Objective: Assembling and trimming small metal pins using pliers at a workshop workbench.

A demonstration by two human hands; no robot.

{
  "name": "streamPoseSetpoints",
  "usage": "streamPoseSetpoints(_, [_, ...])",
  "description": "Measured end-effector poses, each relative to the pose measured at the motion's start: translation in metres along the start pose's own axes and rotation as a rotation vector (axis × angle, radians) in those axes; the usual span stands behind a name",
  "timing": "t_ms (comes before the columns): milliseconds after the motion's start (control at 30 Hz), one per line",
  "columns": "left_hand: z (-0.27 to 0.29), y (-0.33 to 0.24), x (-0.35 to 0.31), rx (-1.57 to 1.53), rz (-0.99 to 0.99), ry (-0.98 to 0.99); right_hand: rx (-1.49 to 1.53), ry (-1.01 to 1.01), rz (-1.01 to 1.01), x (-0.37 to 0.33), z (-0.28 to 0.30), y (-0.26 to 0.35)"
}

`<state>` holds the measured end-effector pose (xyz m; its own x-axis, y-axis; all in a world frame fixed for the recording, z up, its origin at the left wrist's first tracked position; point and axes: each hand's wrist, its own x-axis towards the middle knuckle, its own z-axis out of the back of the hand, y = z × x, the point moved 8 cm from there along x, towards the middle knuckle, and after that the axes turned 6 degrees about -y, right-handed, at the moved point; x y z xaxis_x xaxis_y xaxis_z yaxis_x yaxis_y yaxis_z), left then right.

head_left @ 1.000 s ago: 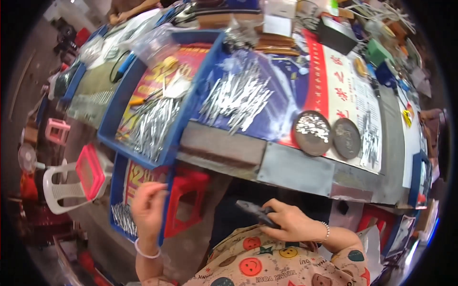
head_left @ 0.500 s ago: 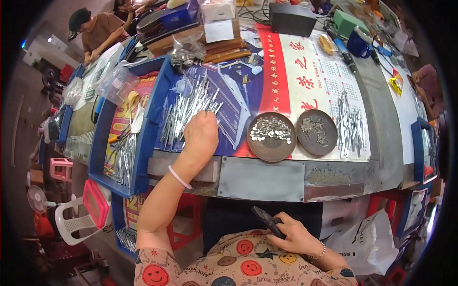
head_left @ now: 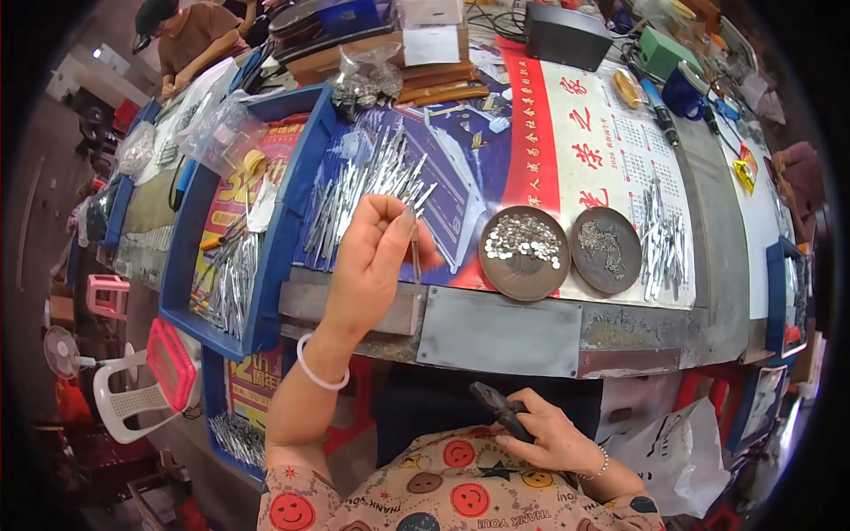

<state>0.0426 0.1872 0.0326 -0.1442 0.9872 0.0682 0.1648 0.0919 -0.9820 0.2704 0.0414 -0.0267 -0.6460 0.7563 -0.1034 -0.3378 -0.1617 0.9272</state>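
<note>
My left hand [head_left: 372,261] is raised over the near edge of the bench, thumb and fingers pinched on a thin metal strip [head_left: 416,257] that points downward. Just beyond it lies a loose pile of similar silvery strips [head_left: 363,190] on a blue printed sheet. Close to my body, my right hand [head_left: 553,438] is wrapped around dark-handled pliers [head_left: 498,407], their jaws pointing up and left. To the right of my left hand, one round brown dish [head_left: 522,288] holds small shiny discs. A second brown dish [head_left: 606,281] beside it contains fine metal pieces.
A blue tray [head_left: 264,292] with strips and tools stands left of the pile. More strips [head_left: 662,243] lie right of the dishes. Further back are a bag of metal parts [head_left: 365,81], a black box [head_left: 567,35] and a blue mug [head_left: 683,91]. Another person [head_left: 199,40] sits far left.
My left hand has lifted from the pile and come nearer, now pinching a single strip. My right hand still holds the pliers in about the same place. The view has shifted slightly.
</note>
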Motion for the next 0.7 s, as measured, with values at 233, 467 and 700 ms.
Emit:
streamPoseSetpoints(233, [0.027,0.021,-0.052,-0.191,0.033,-0.094,-0.128,-0.059,0.02,0.03,0.017,0.033])
streamPoseSetpoints(467, [0.028,0.021,-0.073,-0.163,-0.201,-0.02,-0.246,-0.117,0.173,0.079,0.028,0.08])
streamPoseSetpoints(700, [0.034,0.026,-0.069,-0.054,-0.265,0.003,-0.389,-0.136,0.233,0.11,0.027,0.101])
